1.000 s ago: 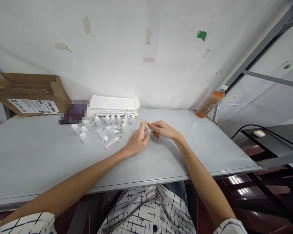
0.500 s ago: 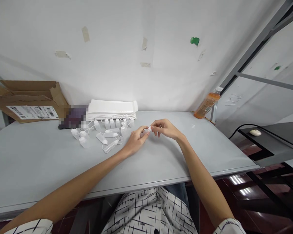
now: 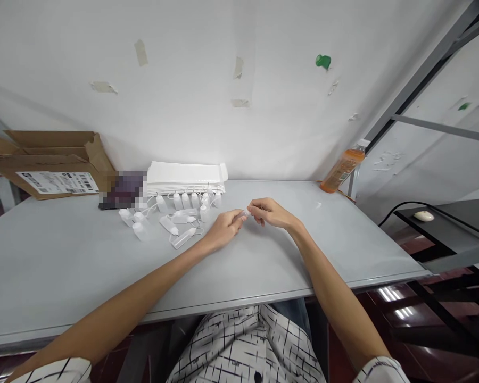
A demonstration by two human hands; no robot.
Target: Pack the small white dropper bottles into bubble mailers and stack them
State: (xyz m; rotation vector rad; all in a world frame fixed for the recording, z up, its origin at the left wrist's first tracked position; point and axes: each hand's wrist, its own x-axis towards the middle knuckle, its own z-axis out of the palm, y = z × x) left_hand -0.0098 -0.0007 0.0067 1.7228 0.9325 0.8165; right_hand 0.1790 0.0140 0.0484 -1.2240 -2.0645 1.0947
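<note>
Near the middle of the grey table (image 3: 263,260), my left hand (image 3: 223,229) is closed around a small translucent white bottle (image 3: 243,214). The fingers of my right hand (image 3: 270,213) are pinched at the bottle's right-hand end, and they hide its tip. To the left of my hands, several similar small bottles with looped strings stand or lie on the table. One clear bottle (image 3: 183,238) lies on its side, and another (image 3: 139,231) stands at the left of the group.
White flat sheets or boxes (image 3: 186,173) are stacked by the wall. An open cardboard box (image 3: 59,181) and a blurred dark object (image 3: 123,190) are at the left. An orange bottle (image 3: 343,169) leans at the back right. A white mouse (image 3: 423,216) rests on a dark surface.
My left fingers have closed more tightly around the small bottle, which now shows lengthwise between the hands. The whole view has shifted slightly.
</note>
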